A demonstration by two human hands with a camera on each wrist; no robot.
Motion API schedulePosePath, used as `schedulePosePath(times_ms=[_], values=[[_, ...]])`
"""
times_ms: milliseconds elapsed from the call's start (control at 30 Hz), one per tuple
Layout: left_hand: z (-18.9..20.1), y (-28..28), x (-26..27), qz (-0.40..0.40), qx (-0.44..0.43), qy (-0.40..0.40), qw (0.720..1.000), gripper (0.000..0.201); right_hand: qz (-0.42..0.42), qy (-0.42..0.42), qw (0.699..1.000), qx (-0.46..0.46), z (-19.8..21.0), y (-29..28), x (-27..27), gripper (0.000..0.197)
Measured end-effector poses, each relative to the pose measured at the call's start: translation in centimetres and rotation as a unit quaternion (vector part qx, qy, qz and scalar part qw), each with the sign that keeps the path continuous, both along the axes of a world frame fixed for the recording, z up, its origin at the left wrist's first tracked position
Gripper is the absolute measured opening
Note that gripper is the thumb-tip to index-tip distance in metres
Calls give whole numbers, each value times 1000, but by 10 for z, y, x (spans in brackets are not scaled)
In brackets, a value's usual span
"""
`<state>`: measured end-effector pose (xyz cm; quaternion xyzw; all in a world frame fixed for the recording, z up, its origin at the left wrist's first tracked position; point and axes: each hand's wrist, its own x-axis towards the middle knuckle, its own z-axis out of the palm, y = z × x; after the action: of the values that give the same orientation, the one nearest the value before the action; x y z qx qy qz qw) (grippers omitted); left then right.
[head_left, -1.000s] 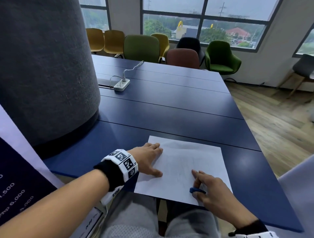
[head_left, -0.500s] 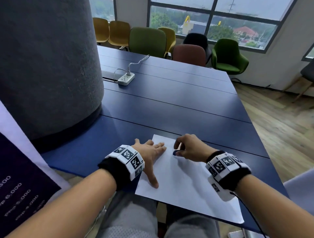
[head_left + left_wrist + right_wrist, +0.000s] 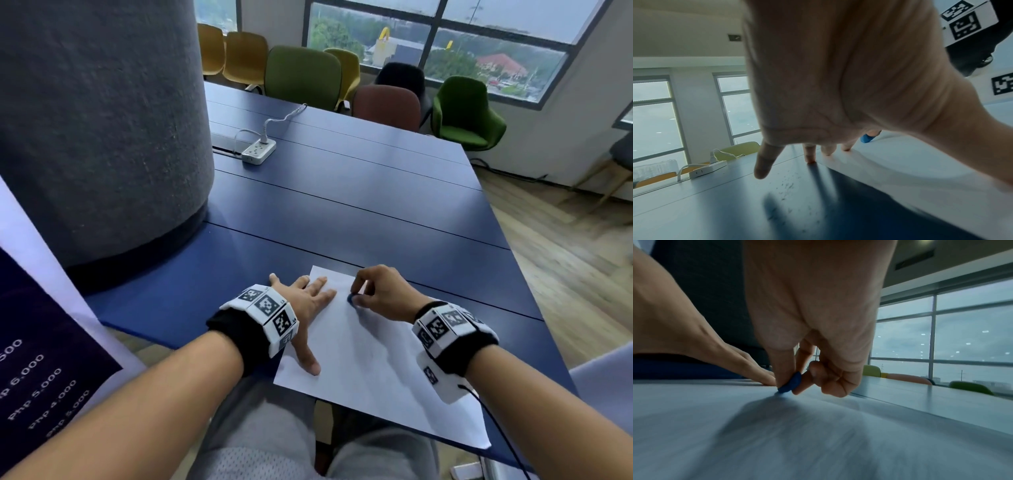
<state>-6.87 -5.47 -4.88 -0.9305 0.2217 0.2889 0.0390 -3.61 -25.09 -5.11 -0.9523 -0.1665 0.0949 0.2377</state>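
Observation:
A white sheet of paper [image 3: 370, 363] lies on the dark blue table [image 3: 342, 205], its near edge hanging over the table's front. My left hand [image 3: 305, 308] lies flat with spread fingers on the sheet's left edge, thumb pointing toward me. My right hand [image 3: 373, 294] pinches a small blue eraser [image 3: 351, 299] between thumb and fingertips and holds its tip on the paper near the far left corner. The right wrist view shows the blue eraser [image 3: 790, 384] touching the paper [image 3: 818, 434]. In the left wrist view the eraser [image 3: 866, 138] shows just beyond my fingers [image 3: 809, 155].
A wide grey felt-covered pillar [image 3: 96, 130] rises through the table at the left. A white power strip [image 3: 258, 150] with its cable lies further back. Coloured chairs [image 3: 303, 77] line the far edge under the windows. A printed banner [image 3: 41, 359] stands at my left.
My right hand carried the eraser from the sheet's near edge up to the far left corner, close to my left hand. My left hand has stayed pressed on the paper's left edge.

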Motion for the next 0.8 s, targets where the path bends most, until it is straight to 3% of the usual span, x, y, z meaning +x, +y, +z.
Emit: schedulePosePath(times_ms=[200,400,567,800], values=[[-1,-1,0,-5,10,-19,1000,140,86,70,994,-13,3,4,-18,4],[1,-5,-3,4,13,-22,1000,140,7,30,999,13,-5,3,-4,6],[0,-5,-2,13,11,-13,1000,142,106,108,988,-5,2,5,-31,7],[0,-7,-2,23,10,-7,1000,141,10,38,999,25,-6,4,-21,7]])
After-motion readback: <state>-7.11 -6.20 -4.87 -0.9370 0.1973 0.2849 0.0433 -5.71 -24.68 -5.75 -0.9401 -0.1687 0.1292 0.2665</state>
